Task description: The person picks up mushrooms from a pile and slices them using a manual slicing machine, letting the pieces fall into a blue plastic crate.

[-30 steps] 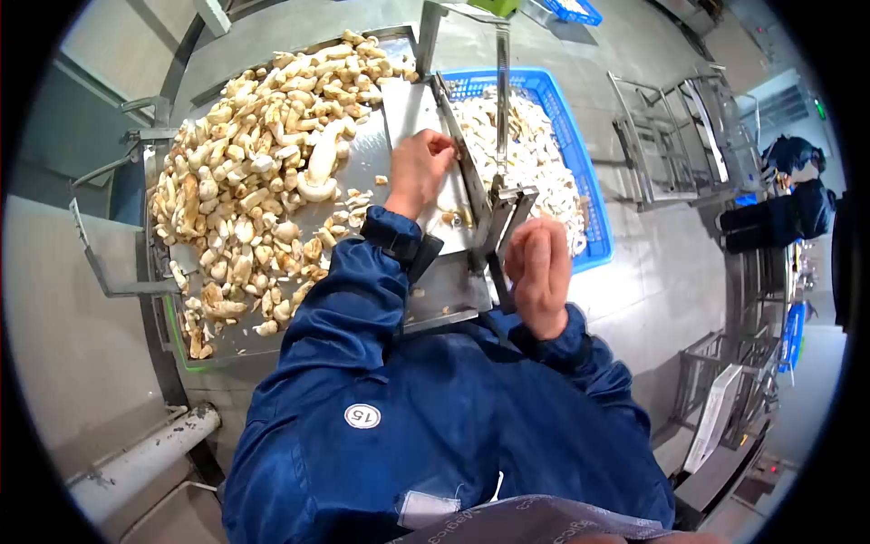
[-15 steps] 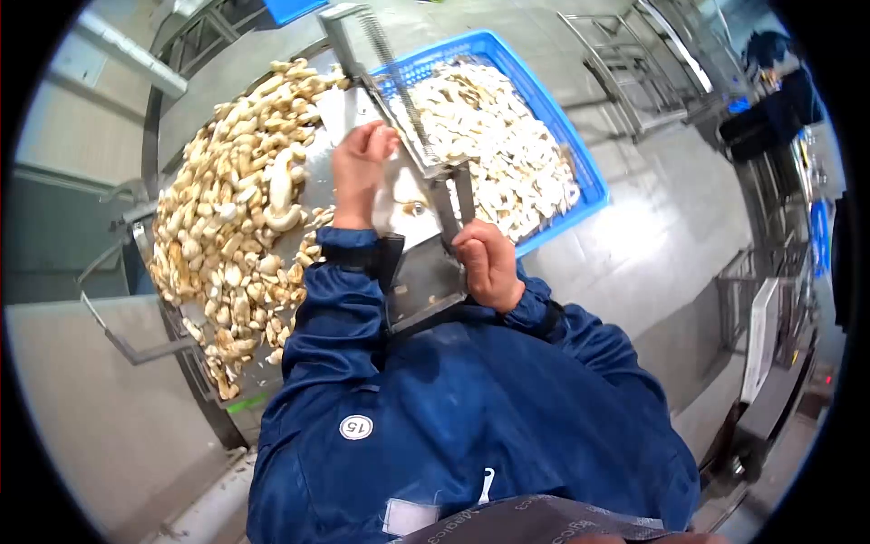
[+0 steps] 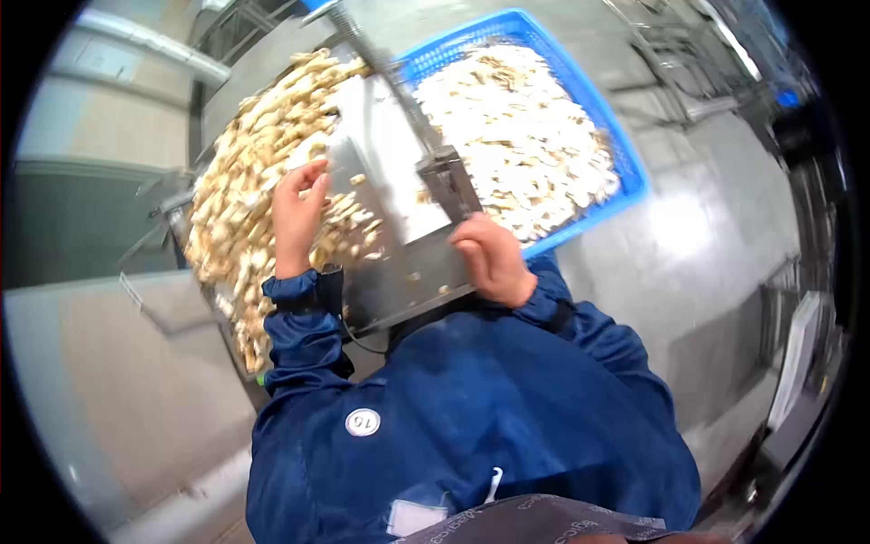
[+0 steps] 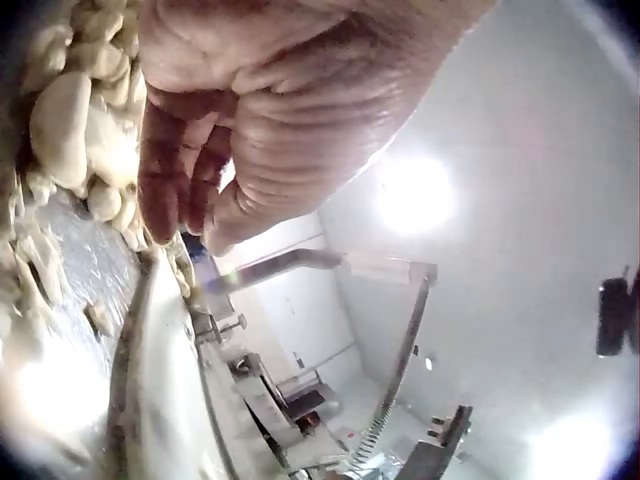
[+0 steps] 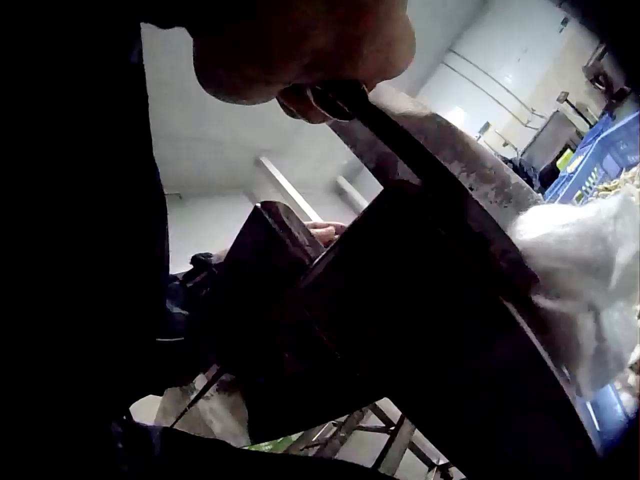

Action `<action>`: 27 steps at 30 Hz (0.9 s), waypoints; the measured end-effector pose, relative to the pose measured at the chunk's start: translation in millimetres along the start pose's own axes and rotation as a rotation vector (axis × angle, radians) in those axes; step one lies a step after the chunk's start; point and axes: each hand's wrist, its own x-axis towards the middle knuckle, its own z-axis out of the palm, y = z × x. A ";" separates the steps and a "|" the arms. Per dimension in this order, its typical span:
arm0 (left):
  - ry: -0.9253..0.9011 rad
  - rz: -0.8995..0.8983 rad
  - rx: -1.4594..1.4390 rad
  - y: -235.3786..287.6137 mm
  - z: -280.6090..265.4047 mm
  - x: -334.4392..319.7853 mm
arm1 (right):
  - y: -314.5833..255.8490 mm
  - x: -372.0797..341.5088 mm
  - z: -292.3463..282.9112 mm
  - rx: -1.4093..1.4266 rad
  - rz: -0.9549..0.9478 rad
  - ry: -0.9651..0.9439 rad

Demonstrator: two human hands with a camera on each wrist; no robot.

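Observation:
My left hand hovers at the right edge of the pile of pale mushrooms, its fingers loosely bent. In the left wrist view no object shows between the thumb and fingers of that hand. Curled fingers of my right hand grip the near end of a metal lever with a long spring. The right wrist view shows this hand round a dark handle. Under the lever, a white board lies on the metal tray. Sliced mushrooms fill a blue basket to the right.
Small mushroom pieces lie between the pile and the white board. The metal tray's near edge is close to the body. Metal racks stand on the floor at the right, and a metal rail runs at the upper left.
My left hand has moved left from the white board to the pile. My right hand, loose beside the lever a second ago, now grips its end. The head view has shifted.

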 end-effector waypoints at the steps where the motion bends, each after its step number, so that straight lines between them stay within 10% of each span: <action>1: 0.058 0.014 0.090 -6.4 -16.2 -6.7 | 0.4 0.3 0.3 0.001 -0.017 0.001; 15: 0.365 0.359 0.758 -26.4 -6.4 -0.4 | 7.1 -8.9 2.6 0.037 0.066 0.046; 27: 0.095 0.359 0.948 -46.6 13.7 11.3 | -4.3 -7.7 3.8 -0.050 0.059 -0.040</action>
